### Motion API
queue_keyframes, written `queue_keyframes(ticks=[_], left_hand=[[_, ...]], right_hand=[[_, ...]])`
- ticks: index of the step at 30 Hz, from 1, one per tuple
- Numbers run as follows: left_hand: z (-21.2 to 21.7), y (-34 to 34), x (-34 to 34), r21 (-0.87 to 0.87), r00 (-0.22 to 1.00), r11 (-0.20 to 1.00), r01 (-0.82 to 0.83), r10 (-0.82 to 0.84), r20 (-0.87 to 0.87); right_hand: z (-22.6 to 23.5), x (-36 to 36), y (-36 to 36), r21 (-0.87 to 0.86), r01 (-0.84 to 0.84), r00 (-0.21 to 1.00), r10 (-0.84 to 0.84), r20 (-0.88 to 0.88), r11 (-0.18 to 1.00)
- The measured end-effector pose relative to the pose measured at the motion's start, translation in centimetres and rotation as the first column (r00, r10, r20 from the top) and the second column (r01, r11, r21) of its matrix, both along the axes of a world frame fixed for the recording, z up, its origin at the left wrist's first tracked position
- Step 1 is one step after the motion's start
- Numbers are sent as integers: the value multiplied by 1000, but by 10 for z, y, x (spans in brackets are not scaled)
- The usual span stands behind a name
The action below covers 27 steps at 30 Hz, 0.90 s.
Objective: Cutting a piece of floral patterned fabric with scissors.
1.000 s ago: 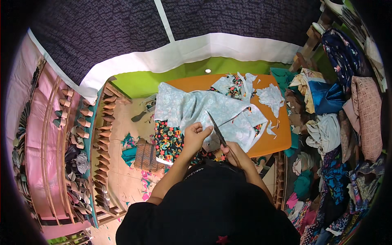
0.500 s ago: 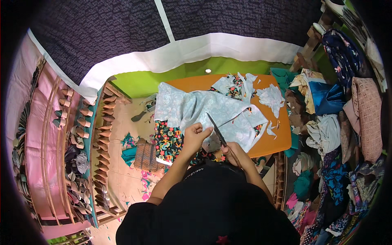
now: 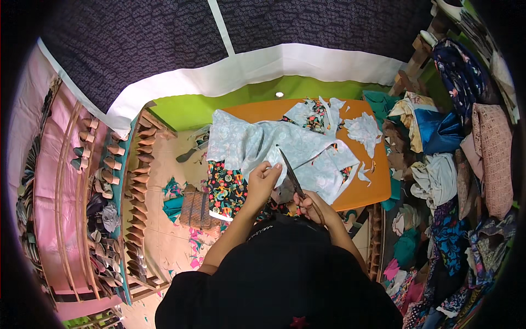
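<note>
Pale-blue patterned cloth [image 3: 241,141], probably soft, light and best held by its edge, is lying on the orange bench [image 3: 378,186], the left hand [image 3: 263,180] pinching it, the right hand [image 3: 314,206] grasping long dark scissors [image 3: 292,177].

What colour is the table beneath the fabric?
The table is orange, best seen in the head view.
</note>
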<state>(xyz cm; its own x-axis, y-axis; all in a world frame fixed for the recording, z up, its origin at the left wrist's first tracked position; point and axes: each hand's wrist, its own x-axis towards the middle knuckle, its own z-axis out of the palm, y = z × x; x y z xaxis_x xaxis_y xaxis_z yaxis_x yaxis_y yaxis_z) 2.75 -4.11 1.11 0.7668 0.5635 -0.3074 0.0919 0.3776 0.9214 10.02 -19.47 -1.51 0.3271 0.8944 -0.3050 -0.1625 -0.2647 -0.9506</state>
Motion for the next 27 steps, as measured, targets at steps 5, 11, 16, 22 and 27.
queue_keyframes(ticks=[5, 11, 16, 22, 27], left_hand=[[-15, 2, 2, 229, 994, 971, -65, 43, 100], [-9, -2, 3, 239, 994, 969, -57, 35, 99], [-13, -2, 3, 237, 992, 969, -76, 50, 117], [-9, -5, 4, 237, 991, 965, -110, 88, 101], [-10, -6, 3, 259, 989, 957, -128, 105, 103]], right_hand=[[2, -3, 0, 46, 2, 999, -4, 39, 999], [-7, -6, 0, 80, 49, 999, -50, 5, 996], [-8, -5, 2, 87, 57, 998, -60, 35, 995], [-12, -5, 2, 77, 65, 964, -82, 253, 995], [-19, -6, 2, 91, 76, 957, -99, 274, 993]])
